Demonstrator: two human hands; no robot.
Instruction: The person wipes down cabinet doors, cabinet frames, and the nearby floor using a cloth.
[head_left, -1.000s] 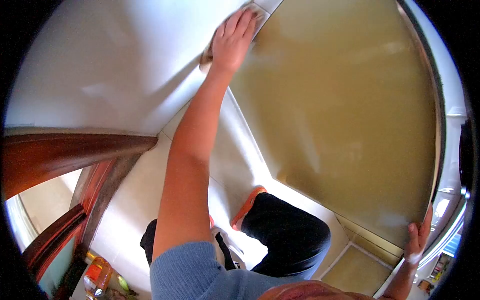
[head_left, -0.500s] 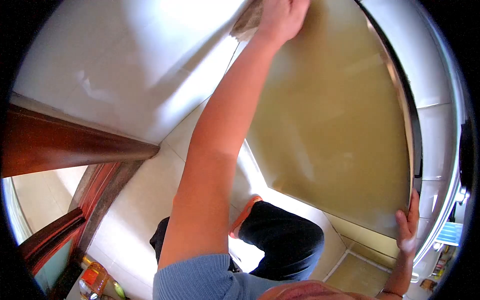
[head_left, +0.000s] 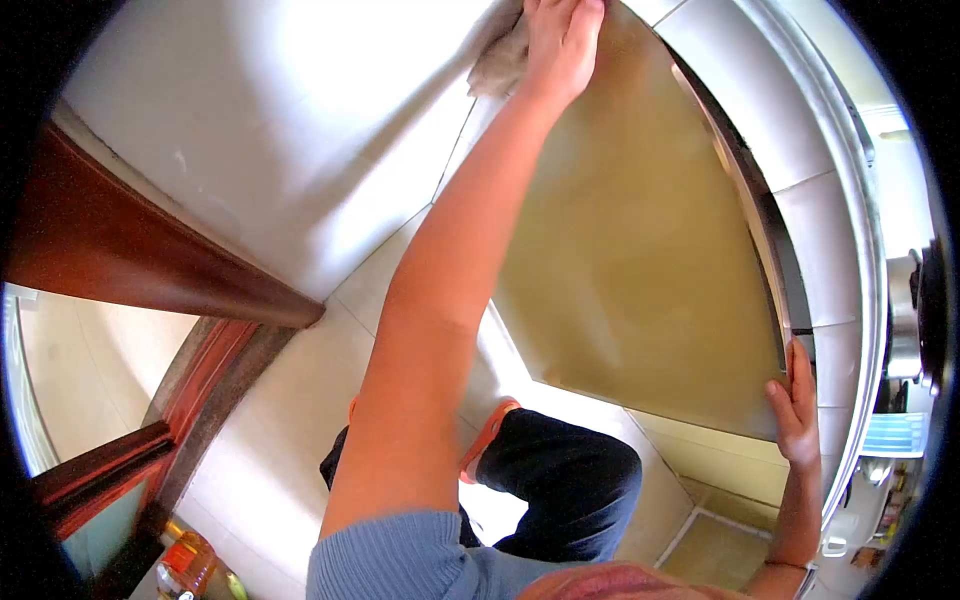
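Observation:
A large tan cabinet door (head_left: pixel 640 260) with a glossy face fills the middle and right of the view, standing at an angle in front of the counter. My left hand (head_left: pixel 565 45) reaches far up to the door's upper part, fingers closed and partly cut off by the frame's top. A greyish-brown cloth (head_left: pixel 498 68) bunches out beside that hand and appears held in it. At the door's lower right corner, my right hand (head_left: pixel 795 415) grips the edge, thumb on the face and fingers along the side.
White tiles (head_left: pixel 815 240) and a metal-edged counter curve along the right, with a pot (head_left: pixel 903 315) and a blue-and-white packet (head_left: pixel 893 435) on it. To the left are a white wall (head_left: pixel 220 130) and a dark-red wooden frame (head_left: pixel 170 240). An amber bottle (head_left: pixel 187 562) stands lower left.
The view has shifted, so the door's right edge and my right hand appear farther left and more of the counter shows. Both hands keep their places on the door.

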